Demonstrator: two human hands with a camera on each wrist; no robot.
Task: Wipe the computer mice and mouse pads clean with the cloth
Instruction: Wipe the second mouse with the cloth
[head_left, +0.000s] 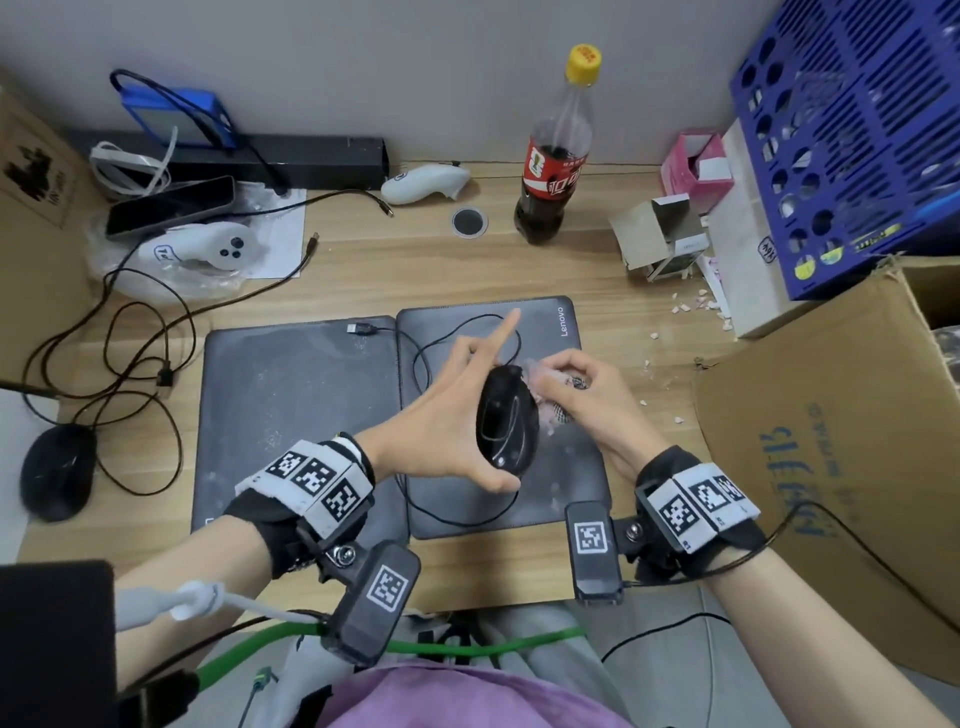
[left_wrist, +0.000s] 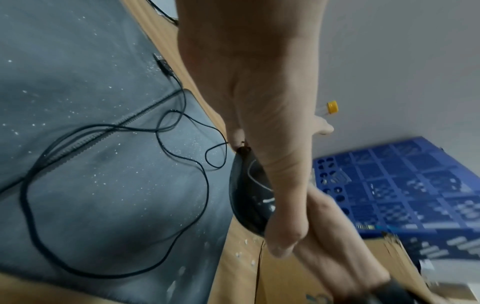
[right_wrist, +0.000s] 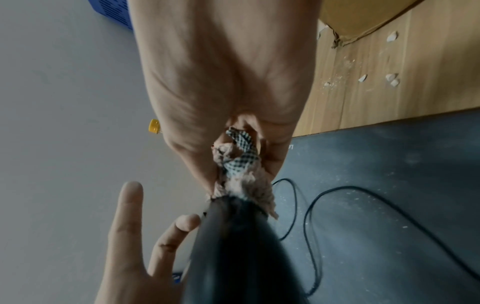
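Observation:
My left hand (head_left: 457, 410) grips a black wired mouse (head_left: 506, 420) above the right mouse pad (head_left: 576, 467), thumb under its near end, index finger pointing straight out. In the left wrist view the mouse (left_wrist: 249, 197) shows beside my palm (left_wrist: 259, 107). My right hand (head_left: 582, 395) holds a bunched pink cloth with a checked edge (head_left: 563, 402) against the mouse's far side. The right wrist view shows the cloth (right_wrist: 241, 170) pinched in my fingers and pressed on the mouse (right_wrist: 239, 246). A second dusty grey pad (head_left: 291, 410) lies to the left. Another black mouse (head_left: 57, 473) sits at the desk's left edge.
A cola bottle (head_left: 556, 156) stands behind the pads. A cardboard box (head_left: 831, 441) and blue crate (head_left: 852, 135) crowd the right side. White controllers (head_left: 208, 249), a phone and tangled cables (head_left: 130, 364) fill the left. White crumbs (head_left: 696, 306) lie scattered on the wooden desk.

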